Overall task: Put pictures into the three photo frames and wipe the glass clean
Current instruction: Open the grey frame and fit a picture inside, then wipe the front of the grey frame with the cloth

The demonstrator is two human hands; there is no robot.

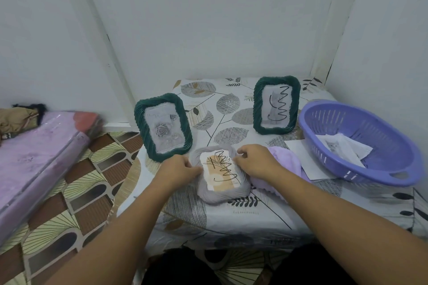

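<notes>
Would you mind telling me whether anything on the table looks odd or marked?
Yes: black scribbles cross the glass of the grey frame, held by both hands, and of the right green frame. The left green frame shows none.

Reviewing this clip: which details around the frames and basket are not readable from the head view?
- Grey frame: side edges covered by the left hand and right hand; fingertip contact hidden.
- Purple cloth: mostly behind the right hand and forearm.
- Paper in the purple basket: partly hidden by the rim; print too small.
- Left green frame: faint writing unreadable.
- Right green frame: back support hidden.
</notes>
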